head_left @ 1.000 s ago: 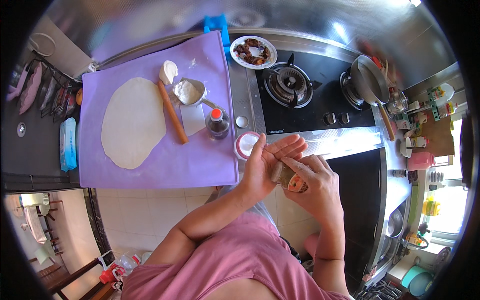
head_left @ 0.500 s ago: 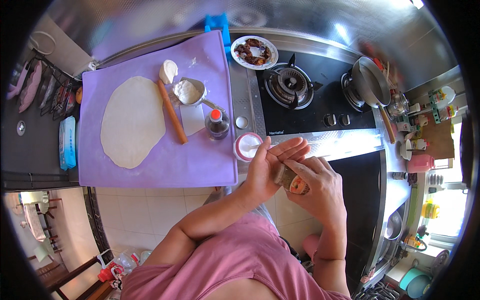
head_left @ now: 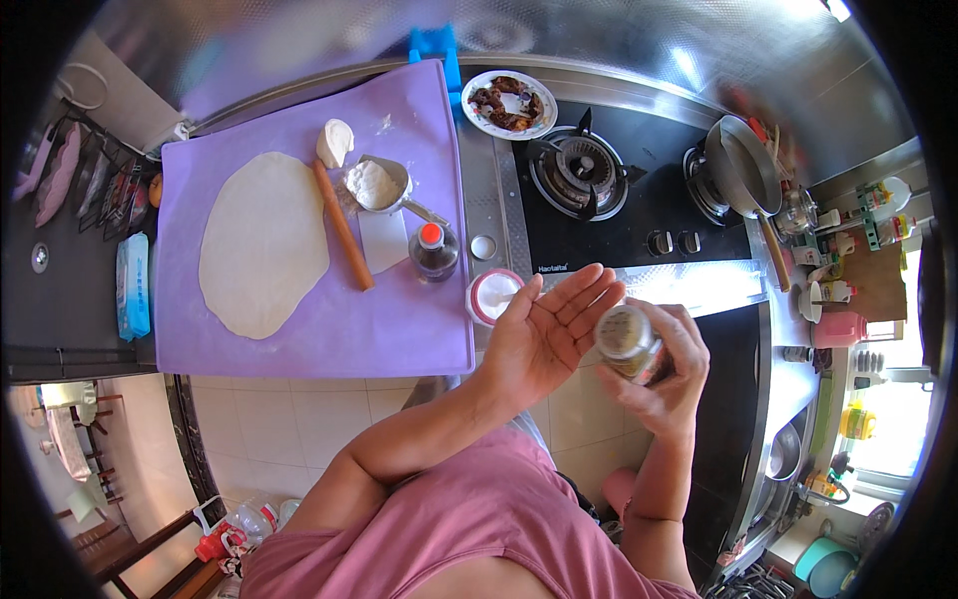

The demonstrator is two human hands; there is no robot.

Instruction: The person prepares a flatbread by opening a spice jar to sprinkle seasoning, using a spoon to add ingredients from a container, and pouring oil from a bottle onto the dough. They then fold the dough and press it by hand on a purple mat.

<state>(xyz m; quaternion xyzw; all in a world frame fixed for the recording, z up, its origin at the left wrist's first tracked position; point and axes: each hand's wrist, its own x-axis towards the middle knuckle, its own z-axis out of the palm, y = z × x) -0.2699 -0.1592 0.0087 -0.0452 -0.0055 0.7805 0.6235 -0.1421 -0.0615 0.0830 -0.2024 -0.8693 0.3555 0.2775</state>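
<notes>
Both hands are now coming apart where they were pressed together half a second ago: the left hand (head_left: pixel 547 334) is lying open, palm up and fingers spread, holding nothing, while the right hand (head_left: pixel 661 371) is clamping a small jar (head_left: pixel 629 342) and tipping its mouth toward that palm. It looks as if the jar is now open and its contents are about to be shaken out. Beyond them, on the desk (head_left: pixel 491 180), the purple mat (head_left: pixel 329 329) is carrying rolled dough (head_left: pixel 262 243) and a rolling pin (head_left: pixel 343 226).
</notes>
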